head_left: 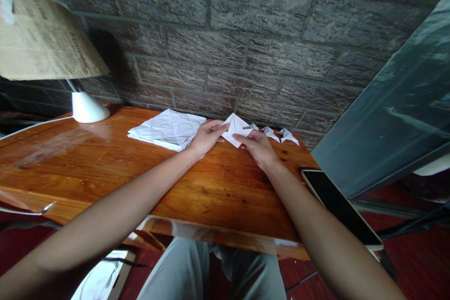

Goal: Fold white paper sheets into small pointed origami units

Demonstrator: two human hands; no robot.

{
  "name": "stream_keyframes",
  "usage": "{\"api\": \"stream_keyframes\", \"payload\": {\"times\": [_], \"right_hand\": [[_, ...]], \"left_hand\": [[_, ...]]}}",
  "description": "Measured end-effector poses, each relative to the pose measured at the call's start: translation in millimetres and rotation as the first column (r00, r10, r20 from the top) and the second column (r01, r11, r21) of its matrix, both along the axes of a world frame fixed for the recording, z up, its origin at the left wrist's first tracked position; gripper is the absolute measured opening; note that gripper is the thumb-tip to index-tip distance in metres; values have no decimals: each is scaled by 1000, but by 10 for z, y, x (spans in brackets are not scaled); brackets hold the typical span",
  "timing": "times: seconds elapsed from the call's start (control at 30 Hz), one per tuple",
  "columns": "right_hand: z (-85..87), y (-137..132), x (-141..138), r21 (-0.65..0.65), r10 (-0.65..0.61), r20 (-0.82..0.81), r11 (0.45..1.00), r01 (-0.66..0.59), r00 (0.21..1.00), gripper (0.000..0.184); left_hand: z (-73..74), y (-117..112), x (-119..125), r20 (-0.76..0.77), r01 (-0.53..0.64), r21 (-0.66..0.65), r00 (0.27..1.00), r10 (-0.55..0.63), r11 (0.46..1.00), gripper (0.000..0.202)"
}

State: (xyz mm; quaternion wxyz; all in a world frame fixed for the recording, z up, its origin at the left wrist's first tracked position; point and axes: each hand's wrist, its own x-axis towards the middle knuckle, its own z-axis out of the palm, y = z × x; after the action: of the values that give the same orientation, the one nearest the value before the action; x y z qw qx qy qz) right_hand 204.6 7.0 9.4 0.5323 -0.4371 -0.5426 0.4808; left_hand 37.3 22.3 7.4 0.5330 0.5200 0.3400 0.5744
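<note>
A folded white paper piece with pointed corners is held between both hands near the back edge of the wooden table. My left hand pinches its left side with thumb and fingers. Its lower right edge is pinched by my right hand. Two small folded white paper shapes lie just right of the hands, by the wall.
A stack of crumpled white paper sheets lies left of the hands. A lamp with a white base and a paper shade stands at the back left. A dark phone rests at the table's right edge. The brick wall is close behind.
</note>
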Motion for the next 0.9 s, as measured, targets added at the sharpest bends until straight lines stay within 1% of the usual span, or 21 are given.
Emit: {"api": "stream_keyframes", "payload": {"times": [0.1, 0.17, 0.27, 0.37, 0.43, 0.57, 0.77, 0.83, 0.9], "right_hand": [[4, -12, -5, -15, 30, 18, 999, -29, 999, 37], [7, -24, -16, -33, 43, 22, 999, -42, 999, 38], [15, -43, -35, -58, 58, 11, 997, -57, 998, 42], [23, -55, -42, -72, 47, -6, 996, -47, 999, 49], [22, -59, -40, -71, 55, -1, 996, -55, 998, 50], [7, -59, -38, -71, 97, 19, 993, -95, 995, 44], [-3, -59, -49, -53, 120, -34, 991, -121, 992, 43], [-4, -57, -49, -55, 129, -49, 990, -131, 991, 42], [-7, -54, -47, -59, 139, -60, 988, -143, 988, 41]], "left_hand": [[-21, 19, 5, 36, 2, -14, 999, -2, 1000, 47], [-22, 25, 14, 53, 8, 18, 999, -9, 1000, 48], [-11, 26, 21, 23, 23, 88, 999, -25, 996, 46], [-5, 24, 16, 7, 18, 110, 1000, -19, 994, 49], [-4, 23, 12, 9, -1, 105, 1000, 0, 994, 48], [-2, 24, 8, 45, -15, 55, 999, 13, 998, 44], [-21, 49, 5, 84, -34, 10, 996, 33, 999, 38], [-23, 52, 4, 100, -22, 0, 995, 22, 1000, 38], [-17, 45, 5, 114, 14, -5, 993, -14, 1000, 39]]}}
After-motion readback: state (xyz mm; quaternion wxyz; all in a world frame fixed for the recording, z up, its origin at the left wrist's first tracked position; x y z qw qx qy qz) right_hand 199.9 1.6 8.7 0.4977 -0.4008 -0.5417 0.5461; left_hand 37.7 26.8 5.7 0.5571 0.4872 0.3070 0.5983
